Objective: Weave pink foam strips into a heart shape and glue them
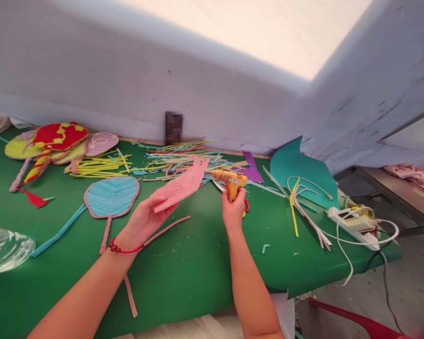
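My left hand (146, 221) is closed on a pink panel (183, 186) made of strips laid side by side, held tilted above the green table. In my right hand (234, 205) is a yellow glue gun (231, 181), its nozzle pointing left close to the panel's right edge. Scissors with red handles (247, 205) lie partly hidden behind the right hand. One loose pink strip (130, 296) lies under my left wrist. Left of that hand, a blue fan with pink edging (112, 197) rests flat.
Colourful strips (183, 157) pile up along the wall. Decorated fans (60, 141) lie at the back left, a clear bottle (7, 249) at the left edge. To the right are a teal sheet (300, 174) and a white power strip (353, 228) with cables.
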### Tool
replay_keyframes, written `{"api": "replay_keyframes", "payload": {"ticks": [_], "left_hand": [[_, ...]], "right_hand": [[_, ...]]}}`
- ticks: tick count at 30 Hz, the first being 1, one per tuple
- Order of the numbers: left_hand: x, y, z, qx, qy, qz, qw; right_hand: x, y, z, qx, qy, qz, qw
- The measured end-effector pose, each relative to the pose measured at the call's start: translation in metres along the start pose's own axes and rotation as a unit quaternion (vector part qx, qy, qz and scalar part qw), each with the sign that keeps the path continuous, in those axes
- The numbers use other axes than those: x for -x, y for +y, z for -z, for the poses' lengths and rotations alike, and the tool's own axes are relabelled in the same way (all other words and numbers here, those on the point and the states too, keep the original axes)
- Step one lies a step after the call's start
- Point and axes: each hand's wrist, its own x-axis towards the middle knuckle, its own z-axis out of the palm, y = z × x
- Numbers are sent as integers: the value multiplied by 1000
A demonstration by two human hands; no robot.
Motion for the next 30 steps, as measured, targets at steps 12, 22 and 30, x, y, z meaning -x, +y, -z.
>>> {"api": "replay_keyframes", "payload": {"ticks": [12, 22, 30], "left_hand": [[0, -1, 0, -27, -11, -10, 1000], [-5, 6, 11, -107, -47, -40, 992], [-11, 26, 29, -177, -46, -40, 982]], "right_hand": [[-1, 4, -1, 35, 4, 1, 999], [-44, 43, 26, 230, 60, -134, 962], [-54, 76, 39, 259, 77, -185, 945]]}}
